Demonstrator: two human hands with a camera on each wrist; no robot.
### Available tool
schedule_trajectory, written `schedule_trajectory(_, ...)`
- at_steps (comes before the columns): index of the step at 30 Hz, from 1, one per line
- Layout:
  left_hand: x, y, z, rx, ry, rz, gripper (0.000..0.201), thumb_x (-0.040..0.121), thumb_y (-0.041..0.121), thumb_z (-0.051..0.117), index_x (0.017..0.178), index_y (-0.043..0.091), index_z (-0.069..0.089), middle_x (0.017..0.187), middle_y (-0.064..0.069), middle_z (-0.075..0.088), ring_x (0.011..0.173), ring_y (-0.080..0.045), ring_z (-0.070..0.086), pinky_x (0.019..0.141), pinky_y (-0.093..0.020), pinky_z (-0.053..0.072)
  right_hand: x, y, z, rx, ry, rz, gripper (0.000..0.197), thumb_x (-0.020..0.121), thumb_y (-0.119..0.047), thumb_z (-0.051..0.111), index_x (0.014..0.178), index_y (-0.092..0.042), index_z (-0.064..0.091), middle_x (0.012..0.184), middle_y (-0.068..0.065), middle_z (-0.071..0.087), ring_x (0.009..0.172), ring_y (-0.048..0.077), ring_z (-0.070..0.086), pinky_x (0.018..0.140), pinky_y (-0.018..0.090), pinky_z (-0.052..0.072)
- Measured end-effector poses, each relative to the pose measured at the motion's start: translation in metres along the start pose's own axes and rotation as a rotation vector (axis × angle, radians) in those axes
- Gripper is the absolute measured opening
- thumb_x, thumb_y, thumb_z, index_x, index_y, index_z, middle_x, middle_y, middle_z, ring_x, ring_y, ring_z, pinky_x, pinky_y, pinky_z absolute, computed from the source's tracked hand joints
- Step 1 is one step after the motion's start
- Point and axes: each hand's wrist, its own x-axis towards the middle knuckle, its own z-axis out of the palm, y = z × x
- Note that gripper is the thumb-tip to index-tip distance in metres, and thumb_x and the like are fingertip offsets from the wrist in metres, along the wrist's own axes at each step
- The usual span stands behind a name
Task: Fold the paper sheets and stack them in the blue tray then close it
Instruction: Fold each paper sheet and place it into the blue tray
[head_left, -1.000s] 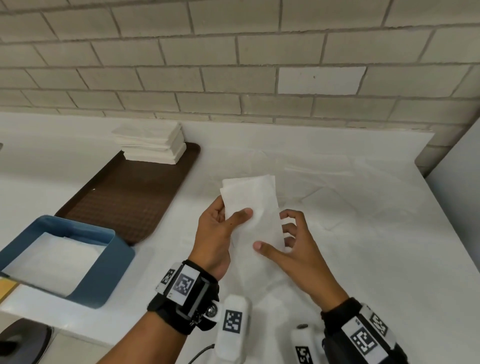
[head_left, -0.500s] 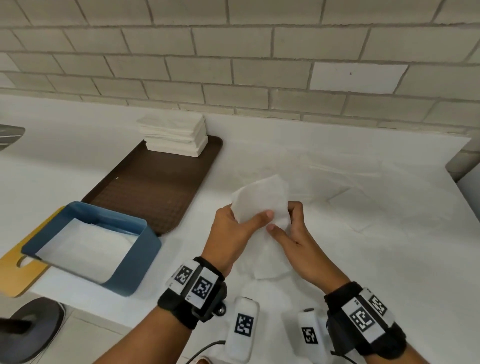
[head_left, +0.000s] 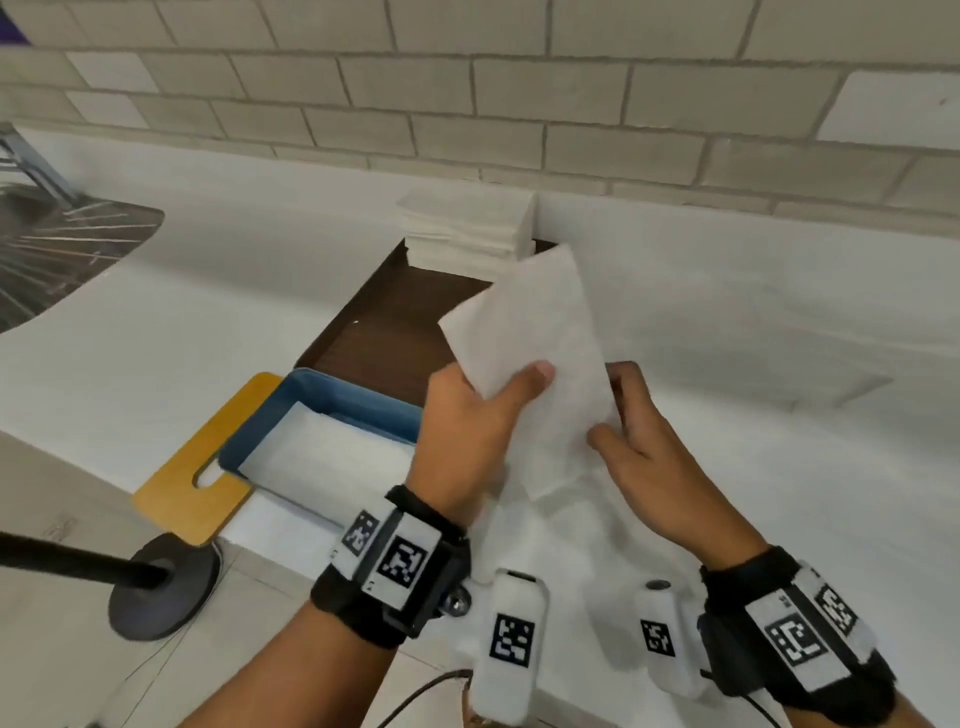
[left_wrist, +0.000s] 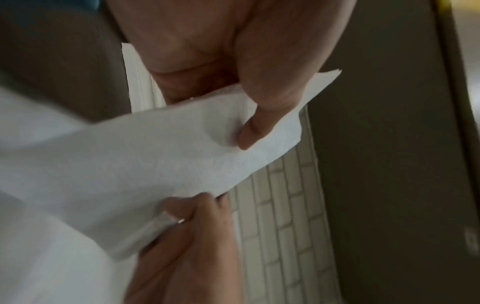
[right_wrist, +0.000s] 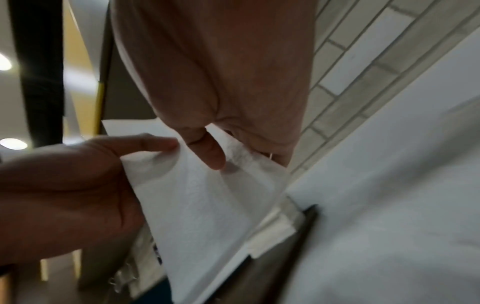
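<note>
Both hands hold a folded white paper sheet (head_left: 535, 358) upright above the table's front edge. My left hand (head_left: 483, 410) pinches its left edge, thumb on the front, as the left wrist view shows on the sheet (left_wrist: 155, 156). My right hand (head_left: 618, 415) pinches the right edge, thumb in front and fingers behind; the right wrist view shows this on the sheet (right_wrist: 207, 205). The blue tray (head_left: 332, 389) stands open just left of my left hand, with folded white paper (head_left: 322, 457) inside. It rests on a yellow board (head_left: 208, 462) with a slot handle.
A brown tray (head_left: 384, 322) lies behind the blue one, with a stack of white sheets (head_left: 467, 228) at its far end. A brick wall runs along the back. A metal sink (head_left: 57, 249) is far left. A black stand base (head_left: 161, 587) sits on the floor.
Both hands have carried the sheet to the left, closer to the blue tray, and raised it more upright. Both kept their hold on it. The head view has swung left.
</note>
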Motion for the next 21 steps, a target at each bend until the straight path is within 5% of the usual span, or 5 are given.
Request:
schedule_trajectory(5,0.019,0.053,-0.112,0.024,0.237,0.014,0.028,0.086,0.002,0.074,0.113,0.006,0.070,0.110,-0.009,0.077,0.103,-0.028,0.073,0.088,-0.045,0.061,0.037,-0.045,0.066,-0.186,-0.096,-0.198,0.032,0.099,-0.006,0.043,0.123,-0.025,0.037,0.109,-0.009,0.058,0.092,0.004,0.059,0.072,0.011,0.048)
schedule_trajectory(9,0.024,0.064,-0.186,0.406,0.328,0.055,0.034,0.079,0.005,0.082,0.106,0.023,0.070,0.099,-0.004,0.077,0.090,-0.017,0.075,0.078,-0.032,0.061,0.065,-0.050,0.120,-0.512,-0.210,-0.296,0.048,0.095,-0.003,0.044,0.139,-0.017,0.030,0.115,0.001,0.050,0.080,0.016,0.057,0.069,0.032,0.052)
schedule_trajectory(14,0.031,0.037,-0.218,1.045,0.139,0.036,0.056,0.082,0.015,0.081,0.129,0.029,0.053,0.104,0.003,0.067,0.087,-0.016,0.066,0.066,-0.016,0.051,0.078,-0.038,0.158,-0.879,-0.314,-0.229,0.037,0.091,-0.002,0.047,0.124,-0.015,0.037,0.106,0.007,0.050,0.060,0.017,0.044,0.049,0.027,0.031)
schedule_trajectory(16,0.031,0.028,-0.216,1.198,0.043,0.072,0.064,0.082,0.014,0.080,0.137,0.024,0.048,0.114,-0.001,0.063,0.094,-0.020,0.062,0.074,-0.020,0.051,0.078,-0.030,0.164,-0.945,-0.357,-0.182,0.035,0.090,-0.002,0.048,0.121,-0.013,0.038,0.106,0.009,0.051,0.056,0.016,0.038,0.047,0.027,0.029)
schedule_trajectory(21,0.027,0.023,-0.210,1.596,-0.064,0.287,0.048,0.081,0.024,0.080,0.124,0.018,0.061,0.124,-0.006,0.060,0.105,-0.026,0.060,0.071,-0.029,0.050,0.079,-0.017,0.172,-1.093,-0.479,-0.140,0.036,0.090,-0.006,0.054,0.125,-0.007,0.047,0.126,0.010,0.046,0.108,0.024,0.048,0.075,0.031,0.041)
